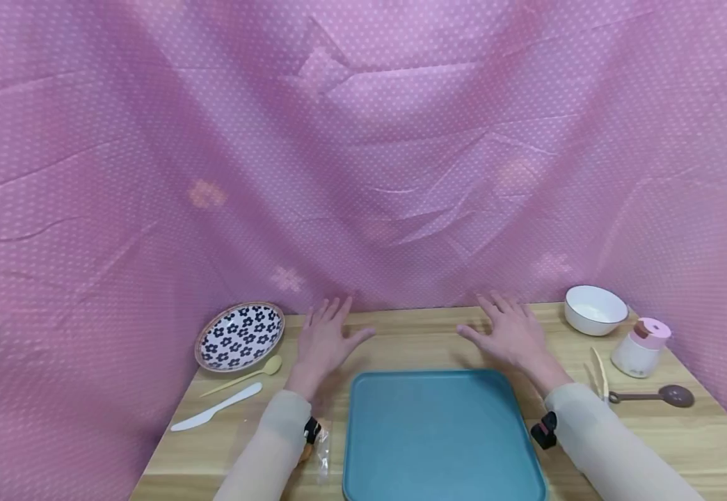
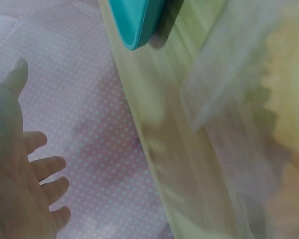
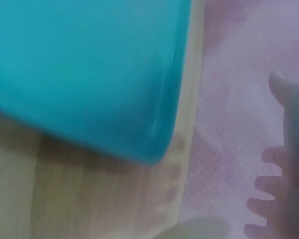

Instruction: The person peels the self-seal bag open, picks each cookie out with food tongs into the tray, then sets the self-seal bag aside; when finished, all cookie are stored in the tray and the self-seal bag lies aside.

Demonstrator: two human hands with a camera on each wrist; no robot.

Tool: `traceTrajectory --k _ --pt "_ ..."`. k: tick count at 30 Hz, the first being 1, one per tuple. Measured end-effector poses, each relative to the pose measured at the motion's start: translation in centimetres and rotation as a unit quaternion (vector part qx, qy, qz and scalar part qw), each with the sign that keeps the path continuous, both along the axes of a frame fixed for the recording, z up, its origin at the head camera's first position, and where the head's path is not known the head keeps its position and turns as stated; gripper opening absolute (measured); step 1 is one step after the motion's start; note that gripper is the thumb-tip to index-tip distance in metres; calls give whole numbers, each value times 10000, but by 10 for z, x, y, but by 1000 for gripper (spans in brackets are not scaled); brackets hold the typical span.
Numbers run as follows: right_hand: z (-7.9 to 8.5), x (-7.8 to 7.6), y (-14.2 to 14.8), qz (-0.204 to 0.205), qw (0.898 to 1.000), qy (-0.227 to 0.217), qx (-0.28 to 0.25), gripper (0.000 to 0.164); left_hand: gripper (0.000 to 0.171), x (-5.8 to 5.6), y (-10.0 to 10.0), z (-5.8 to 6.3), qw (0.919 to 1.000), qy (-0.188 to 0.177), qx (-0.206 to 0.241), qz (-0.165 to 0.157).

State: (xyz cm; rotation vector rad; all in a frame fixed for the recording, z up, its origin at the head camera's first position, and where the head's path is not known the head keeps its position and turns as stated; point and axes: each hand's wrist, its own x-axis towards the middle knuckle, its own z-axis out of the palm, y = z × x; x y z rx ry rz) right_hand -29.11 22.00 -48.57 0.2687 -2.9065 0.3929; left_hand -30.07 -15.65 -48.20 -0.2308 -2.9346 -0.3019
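Observation:
Both hands are held flat with spread fingers over the far part of a wooden table (image 1: 413,341), just beyond a teal tray (image 1: 438,435). My left hand (image 1: 328,339) is near the tray's far left corner and holds nothing. My right hand (image 1: 508,332) is near the far right corner, also holding nothing. The left wrist view shows the left hand (image 2: 20,174) with straight fingers against the pink cloth, and a tray corner (image 2: 134,22). The right wrist view shows the right hand (image 3: 284,199) beside the tray (image 3: 89,69). Whether the palms touch the table is unclear.
A flower-patterned plate (image 1: 240,336), a yellow spoon (image 1: 245,374) and a white knife (image 1: 216,408) lie at the left. At the right are a white bowl (image 1: 595,309), a pink-lidded jar (image 1: 641,346), a brown spoon (image 1: 654,396) and cream tongs (image 1: 600,372). A clear bag (image 1: 318,445) lies under my left forearm. Pink dotted cloth (image 1: 363,174) surrounds the table.

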Motion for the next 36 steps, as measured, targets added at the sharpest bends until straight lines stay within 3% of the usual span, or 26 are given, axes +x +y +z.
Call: traceTrajectory --k 5,8,17,23,26,29,36 --pt "1 13 -22 253 9990 355 -83 97 102 9 -6 0 9999 83 26 -66" --pt "-3 23 -44 460 9978 464 -68 95 100 23 -16 -1 9999 43 72 -69" --pt "-17 71 -135 1230 9923 -57 -117 96 91 91 -68 -9 9995 -290 41 -89" --pt "-25 111 -194 1909 9810 -351 14 91 80 143 -95 -23 9988 -448 154 -112" --pt "-23 128 -217 2049 9777 -454 108 85 76 161 -103 -30 9980 -592 198 -101" --pt "-21 140 -238 2027 9782 -445 122 79 74 172 -108 -33 9968 -750 257 -58" --pt "-19 160 -271 1902 9799 -564 205 66 68 183 -110 -32 9946 -981 324 -96"
